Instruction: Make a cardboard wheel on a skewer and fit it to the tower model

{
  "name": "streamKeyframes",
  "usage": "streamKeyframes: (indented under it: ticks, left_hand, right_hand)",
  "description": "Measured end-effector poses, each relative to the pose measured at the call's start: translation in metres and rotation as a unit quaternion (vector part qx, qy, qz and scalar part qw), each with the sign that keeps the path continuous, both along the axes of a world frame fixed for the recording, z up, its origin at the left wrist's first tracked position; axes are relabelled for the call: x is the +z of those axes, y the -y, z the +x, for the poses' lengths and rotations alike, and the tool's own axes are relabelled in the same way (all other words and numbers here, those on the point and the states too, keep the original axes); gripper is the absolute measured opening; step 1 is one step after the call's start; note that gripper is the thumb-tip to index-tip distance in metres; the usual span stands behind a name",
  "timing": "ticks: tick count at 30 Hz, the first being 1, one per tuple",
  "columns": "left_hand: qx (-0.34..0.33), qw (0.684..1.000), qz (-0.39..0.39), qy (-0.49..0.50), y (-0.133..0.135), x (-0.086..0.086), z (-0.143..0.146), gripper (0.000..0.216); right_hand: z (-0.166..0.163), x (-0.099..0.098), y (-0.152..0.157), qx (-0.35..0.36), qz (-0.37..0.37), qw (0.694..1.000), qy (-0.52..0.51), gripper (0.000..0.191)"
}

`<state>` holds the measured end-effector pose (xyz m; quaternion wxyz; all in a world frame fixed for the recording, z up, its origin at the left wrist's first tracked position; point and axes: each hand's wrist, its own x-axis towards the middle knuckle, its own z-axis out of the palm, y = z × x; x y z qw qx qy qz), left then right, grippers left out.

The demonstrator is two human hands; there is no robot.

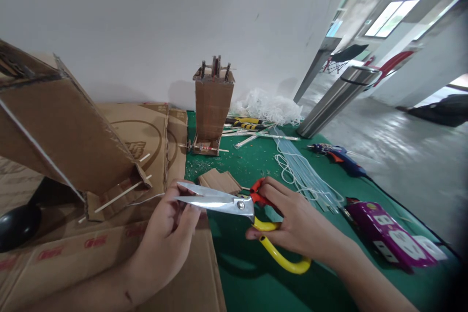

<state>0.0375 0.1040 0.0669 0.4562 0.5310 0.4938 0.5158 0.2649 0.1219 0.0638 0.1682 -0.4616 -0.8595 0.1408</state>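
In my right hand is a pair of scissors with one red and one yellow handle, its blades parted a little and pointing left. My left hand is closed at the blade tips. A thin white string runs into its fingers from the base of the large cardboard tower on the left. What lies between the blades is hidden by my fingers. A wooden stick crosses that tower's base. Small cardboard pieces lie behind the scissors.
A smaller cardboard tower stands near the wall. Pliers, a white fibre heap, clear glue sticks and looped white cord lie right of it. Further right are a steel flask, a glue gun and a purple packet.
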Motion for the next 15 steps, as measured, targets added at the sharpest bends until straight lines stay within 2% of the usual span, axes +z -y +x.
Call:
streamKeyframes:
  ticks: [12, 15]
  left_hand:
    - [-0.017, 1.0, 0.001, 0.013, -0.0016, -0.0011, -0.0027, 0.006]
    - [-0.027, 0.999, -0.019, 0.025, -0.0014, -0.0039, -0.0023, 0.005]
  right_hand:
    - [0.0024, 0.0005, -0.0015, -0.007, -0.008, 1.0, -0.002, 0.043]
    - [0.003, 0.0002, -0.0024, -0.004, -0.005, 1.0, 0.001, 0.044]
